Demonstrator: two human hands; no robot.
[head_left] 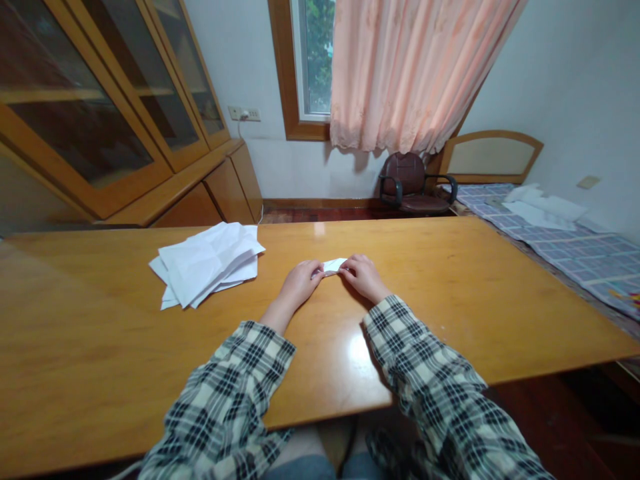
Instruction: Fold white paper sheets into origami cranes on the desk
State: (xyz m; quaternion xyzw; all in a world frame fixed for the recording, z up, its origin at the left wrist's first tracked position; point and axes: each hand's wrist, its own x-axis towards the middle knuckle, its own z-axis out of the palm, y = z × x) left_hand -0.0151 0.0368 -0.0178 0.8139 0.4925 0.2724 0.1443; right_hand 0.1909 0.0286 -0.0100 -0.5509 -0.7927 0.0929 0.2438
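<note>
A small folded piece of white paper (pixel 334 266) is held just above or on the wooden table (pixel 320 360), near its middle. My left hand (pixel 302 281) pinches its left end between thumb and fingers. At the other end, my right hand (pixel 365 275) has its fingers closed on the paper's right edge. Both ends of the paper are partly hidden by my fingertips. To the left of my left hand lies a loose stack of creased white paper sheets (pixel 207 263), fanned at uneven angles.
Beyond the table's far edge stand a brown office chair (pixel 411 183) and a bed (pixel 555 227) with a checked cover and white material on it. A wooden cabinet (pixel 190 183) with glass doors lines the left wall. A pink curtain (pixel 410 73) hangs over the window.
</note>
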